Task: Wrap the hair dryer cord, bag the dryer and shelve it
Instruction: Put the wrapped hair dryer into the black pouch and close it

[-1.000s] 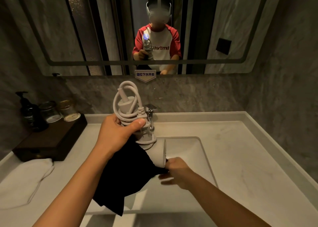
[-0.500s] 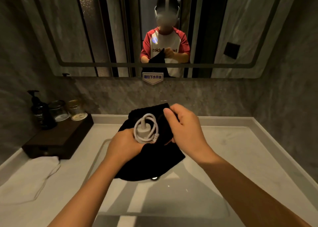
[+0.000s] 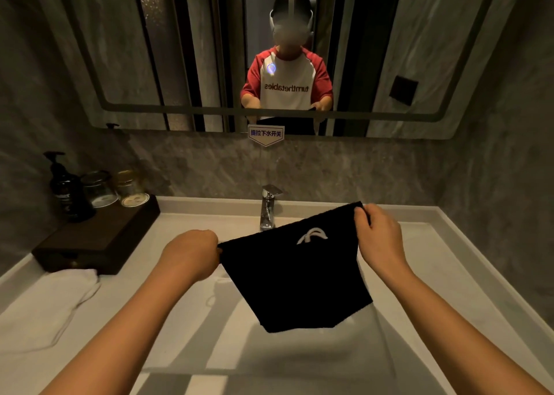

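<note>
One black bag (image 3: 295,277) hangs over the sink (image 3: 299,361), in front of the tap (image 3: 269,207). The left hand (image 3: 192,252) and right hand (image 3: 379,236) each pinch a top corner in a tight grip. One cord loop (image 3: 311,235) peeks out, so the dryer looks bagged. Closing and shelving are left

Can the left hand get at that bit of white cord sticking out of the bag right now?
Probably not as is: the left hand is gripping the black bag's left corner. The white cord loop lies uncovered near the mouth, so releasing would free it.
</note>
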